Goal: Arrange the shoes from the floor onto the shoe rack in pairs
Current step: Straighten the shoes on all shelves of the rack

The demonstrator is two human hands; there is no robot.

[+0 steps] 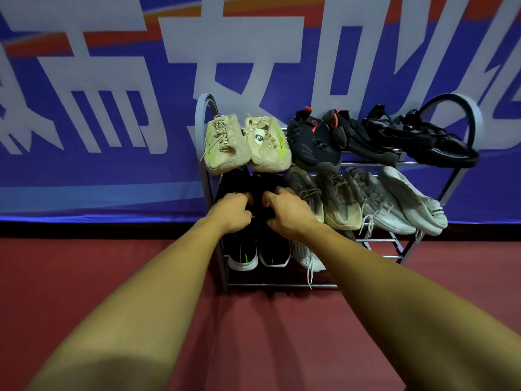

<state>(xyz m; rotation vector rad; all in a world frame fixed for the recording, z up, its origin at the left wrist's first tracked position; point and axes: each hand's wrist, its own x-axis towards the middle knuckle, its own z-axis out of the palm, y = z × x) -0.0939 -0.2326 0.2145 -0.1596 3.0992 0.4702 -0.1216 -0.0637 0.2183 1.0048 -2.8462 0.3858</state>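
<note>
Currently I have both arms stretched out to the shoe rack (282, 285), which stands on the red floor (112, 263) against the blue banner (112, 170) on the far wall. My left hand (234, 211) and right hand (287, 213) sit side by side at the left end of the middle shelf. Their fingers are curled down onto the black pair (236, 183) lying there, each hand grasping one shoe. The shoes are so dark that I cannot make out exactly where the fingertips bite.

On the same shelf, just right of my right hand, lies a tan pair (329, 198). Beyond it, a white pair (394, 201) reaches the right end, its laces hanging over the rail.

On the top shelf a beige pair (248, 145) sits at the left, toes towards me. A dark pair with red heel tabs (315, 142) is in the middle. A black knit pair (423, 139) lies at the right, tilted over the edge.

On the bottom shelf, near me and partly under my wrists, stands a black pair with white soles (258, 255). A white shoe (306, 255) lies just to its right, mostly hidden by my right forearm, with one lace trailing down past the front rail.
</note>
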